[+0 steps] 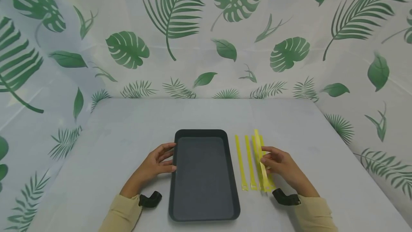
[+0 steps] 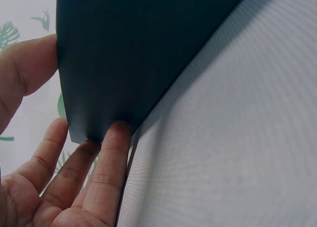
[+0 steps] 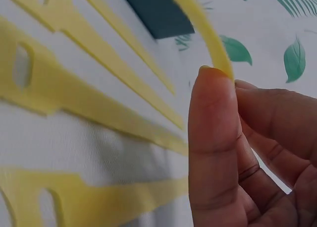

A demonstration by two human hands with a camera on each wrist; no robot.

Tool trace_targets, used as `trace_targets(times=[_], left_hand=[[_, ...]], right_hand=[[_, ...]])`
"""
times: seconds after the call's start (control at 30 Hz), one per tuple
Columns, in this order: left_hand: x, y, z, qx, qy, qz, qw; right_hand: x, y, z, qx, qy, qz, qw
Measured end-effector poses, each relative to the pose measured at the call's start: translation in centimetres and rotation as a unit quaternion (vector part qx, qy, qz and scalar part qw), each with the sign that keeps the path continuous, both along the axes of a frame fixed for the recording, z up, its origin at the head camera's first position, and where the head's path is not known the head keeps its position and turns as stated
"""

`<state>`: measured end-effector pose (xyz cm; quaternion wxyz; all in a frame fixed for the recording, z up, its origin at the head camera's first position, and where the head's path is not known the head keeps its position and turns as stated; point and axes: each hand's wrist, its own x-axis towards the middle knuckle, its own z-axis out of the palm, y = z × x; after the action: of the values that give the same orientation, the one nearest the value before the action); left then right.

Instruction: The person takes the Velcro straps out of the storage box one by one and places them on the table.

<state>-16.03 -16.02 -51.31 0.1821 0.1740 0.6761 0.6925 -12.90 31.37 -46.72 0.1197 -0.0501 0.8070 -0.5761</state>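
Observation:
A dark grey rectangular tray [image 1: 206, 174] lies on the table, its inside bare. My left hand [image 1: 157, 162] is at the tray's left side; its fingertips [image 2: 117, 133] and thumb touch the outer wall. To the tray's right, my right hand [image 1: 283, 164] pinches a yellow strap [image 1: 258, 142] between thumb and fingers. That strap is raised and bends in the right wrist view; its slotted end is hidden there. Several matching flat yellow straps [image 3: 99, 108], each with a wider slotted head, lie side by side below and beside the held one.
The white table [image 1: 135, 124] meets a white backdrop [image 1: 193, 56] printed with green leaves behind and at both sides. A black wrist device [image 1: 150, 199] sits at the left wrist and another black device [image 1: 285, 198] at the right wrist.

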Motion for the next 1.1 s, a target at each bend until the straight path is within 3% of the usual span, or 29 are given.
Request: trace_targets(times=[0.33,0.8,1.1], left_hand=[[0.0,0.0,0.0,0.0,0.001,0.0,1.0],[0.0,0.0,0.0,0.002,0.007,-0.002,1.0],[0.0,0.0,-0.1,0.004,0.009,-0.002,0.9999]], right_hand=[[-0.3,1.4,-0.4,0.012,-0.01,-0.012,0.9998],[-0.6,3.4,0.2,0.05,-0.038,0.01,0.998],[-1.0,4.0,0.3,0.099,-0.063,-0.014,0.993]])
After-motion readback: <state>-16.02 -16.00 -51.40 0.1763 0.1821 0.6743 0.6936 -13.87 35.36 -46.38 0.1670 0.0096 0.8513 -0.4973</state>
